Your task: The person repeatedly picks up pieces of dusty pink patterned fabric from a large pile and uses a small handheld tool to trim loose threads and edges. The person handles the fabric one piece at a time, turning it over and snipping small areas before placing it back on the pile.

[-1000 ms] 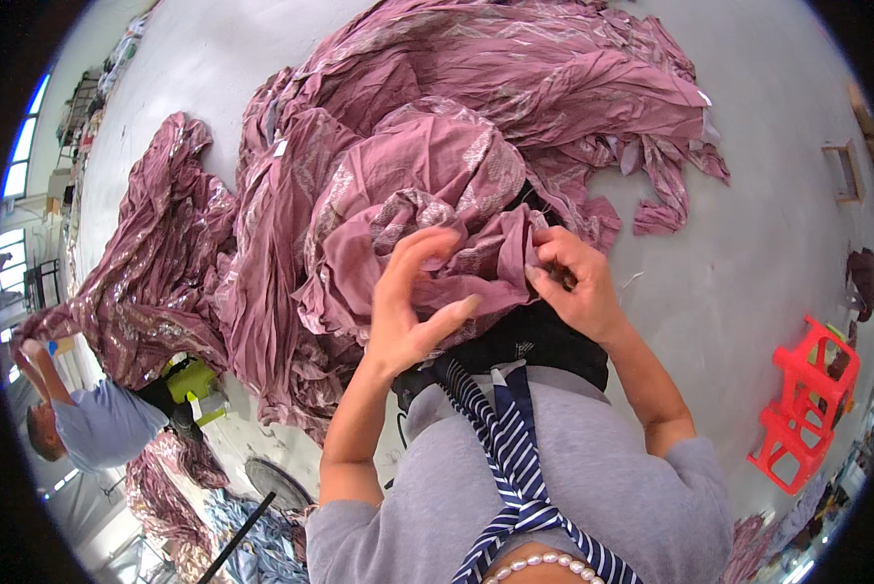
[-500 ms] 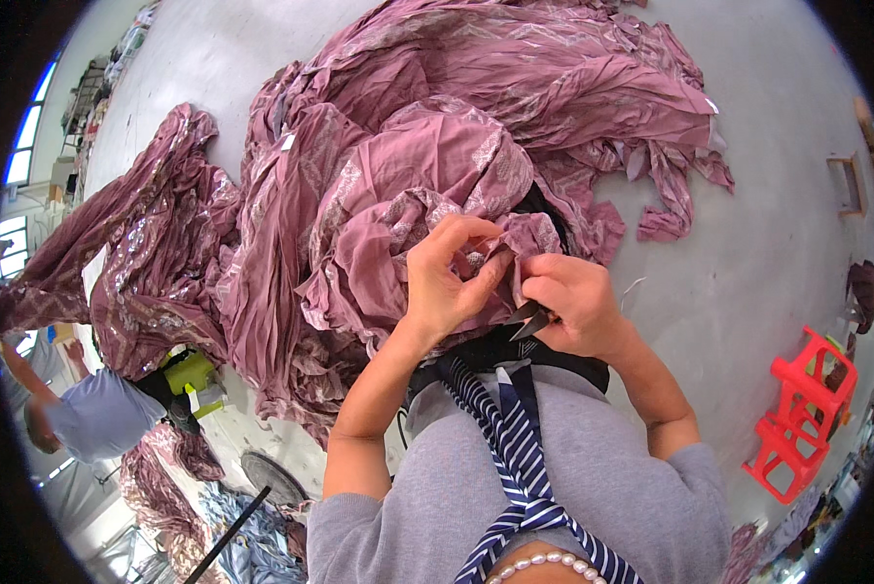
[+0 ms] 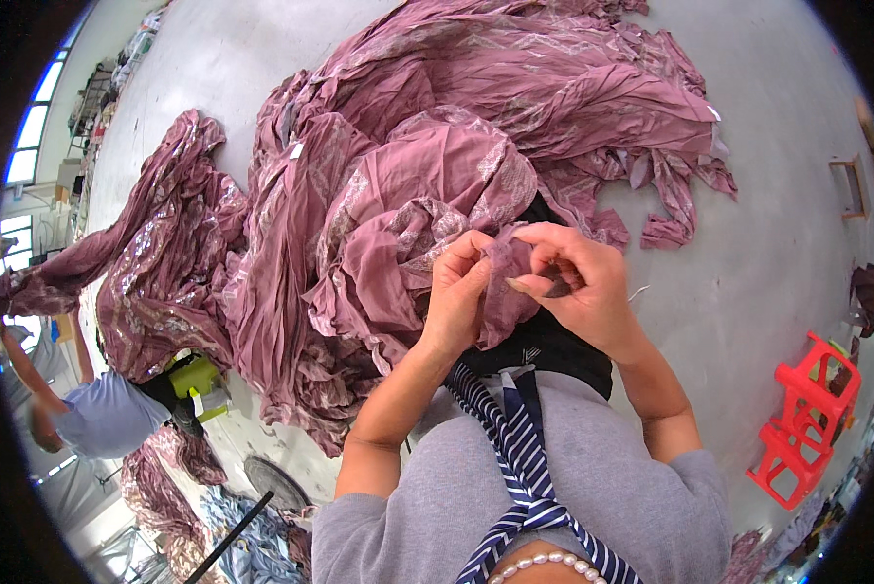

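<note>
A large heap of dusty-pink patterned fabric (image 3: 427, 165) spreads in front of me and onto my lap. My left hand (image 3: 459, 297) is closed, pinching a bunched edge of this cloth (image 3: 507, 292) between thumb and fingers. Just right of it, my right hand (image 3: 588, 287) is curled, with thumb and forefinger at the cloth's edge. Inside its fingers a dark bit of the thread snips (image 3: 558, 288) shows; the rest is hidden by the palm. Whether the right fingertips also grip the cloth is hard to see.
A red plastic stool (image 3: 805, 419) lies on the grey floor (image 3: 739, 311) at right. To the left, another person in a light blue shirt (image 3: 111, 414) is beside more pink fabric (image 3: 169, 263). A yellow-green object (image 3: 199, 382) and a round dark base (image 3: 273, 479) stand near them.
The cloth edge has been turned and now hangs down between my hands. My right hand has risen slightly and rotated, so the snips' dark blades, plain before, are mostly hidden.
</note>
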Tool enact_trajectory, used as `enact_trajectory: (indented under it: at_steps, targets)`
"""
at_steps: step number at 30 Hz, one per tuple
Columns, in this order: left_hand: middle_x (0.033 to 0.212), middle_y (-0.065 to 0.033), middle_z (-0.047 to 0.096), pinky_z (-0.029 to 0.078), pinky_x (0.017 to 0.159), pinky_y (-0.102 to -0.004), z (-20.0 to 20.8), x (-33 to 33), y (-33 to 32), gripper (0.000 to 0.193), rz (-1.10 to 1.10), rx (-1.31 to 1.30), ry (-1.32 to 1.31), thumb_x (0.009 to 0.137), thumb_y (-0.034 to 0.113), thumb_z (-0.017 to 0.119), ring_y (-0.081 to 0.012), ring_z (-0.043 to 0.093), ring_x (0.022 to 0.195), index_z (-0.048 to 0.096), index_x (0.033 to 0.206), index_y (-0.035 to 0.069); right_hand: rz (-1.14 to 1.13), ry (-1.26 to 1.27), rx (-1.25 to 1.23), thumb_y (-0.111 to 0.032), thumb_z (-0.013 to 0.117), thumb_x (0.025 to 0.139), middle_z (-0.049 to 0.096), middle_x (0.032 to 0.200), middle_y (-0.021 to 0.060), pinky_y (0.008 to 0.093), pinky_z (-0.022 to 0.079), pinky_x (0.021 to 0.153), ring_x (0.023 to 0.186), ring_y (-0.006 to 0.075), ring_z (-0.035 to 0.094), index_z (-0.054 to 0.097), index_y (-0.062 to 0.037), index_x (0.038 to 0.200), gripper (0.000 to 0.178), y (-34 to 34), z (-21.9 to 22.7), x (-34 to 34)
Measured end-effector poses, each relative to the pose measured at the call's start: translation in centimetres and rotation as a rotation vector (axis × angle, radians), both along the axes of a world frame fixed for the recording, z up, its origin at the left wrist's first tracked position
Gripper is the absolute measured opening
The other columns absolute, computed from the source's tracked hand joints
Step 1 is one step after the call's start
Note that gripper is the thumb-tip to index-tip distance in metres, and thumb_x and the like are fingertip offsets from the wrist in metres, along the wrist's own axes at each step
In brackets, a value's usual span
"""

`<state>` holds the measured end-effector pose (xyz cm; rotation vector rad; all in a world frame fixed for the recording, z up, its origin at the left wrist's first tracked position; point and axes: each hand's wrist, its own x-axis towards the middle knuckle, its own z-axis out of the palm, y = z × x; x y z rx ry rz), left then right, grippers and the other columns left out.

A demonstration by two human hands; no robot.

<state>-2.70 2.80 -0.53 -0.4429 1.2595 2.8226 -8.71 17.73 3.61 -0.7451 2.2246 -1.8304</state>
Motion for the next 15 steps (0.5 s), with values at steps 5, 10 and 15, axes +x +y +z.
enact_trajectory:
  at_steps: [5, 10, 15]
  targets:
    - [0.085, 0.0035, 0.058, 0.042, 0.070, -0.0186, -0.1, 0.2, 0.2, 0.005, -0.023, 0.052, -0.031, 0.089, 0.008, 0.058, -0.0036, 0.053, 0.077, 0.055, 0.092, 0.006, 0.000, 0.109, -0.008, -0.008, 0.074, 0.075, 0.057, 0.068, 0.0013, 0.0205, 0.038, 0.050, 0.053, 0.0058, 0.048, 0.063, -0.0050, 0.089, 0.018, -0.5, -0.8, -1.1]
    - [0.084, 0.0023, 0.058, 0.044, 0.068, -0.0191, -0.4, 0.1, 0.2, 0.004, -0.024, 0.090, 0.005, 0.090, 0.008, 0.057, -0.0048, 0.055, 0.075, 0.053, 0.091, 0.007, 0.055, -0.364, -0.222, -0.010, 0.065, 0.086, 0.056, 0.073, -0.0012, 0.0161, 0.036, 0.057, 0.063, 0.0027, 0.046, 0.058, 0.0004, 0.092, 0.014, -0.2, -1.6, -1.3]
    - [0.086, 0.0004, 0.060, 0.047, 0.069, -0.0208, 0.3, 0.1, 0.3, 0.002, 0.014, 0.171, -0.026, 0.093, 0.008, 0.053, -0.0066, 0.057, 0.076, 0.053, 0.092, 0.007, -0.068, -0.085, -0.037, -0.015, 0.065, 0.088, 0.052, 0.078, -0.0014, 0.0171, 0.036, 0.058, 0.066, 0.0029, 0.043, 0.054, 0.0004, 0.101, 0.023, 1.2, -1.1, -1.2]
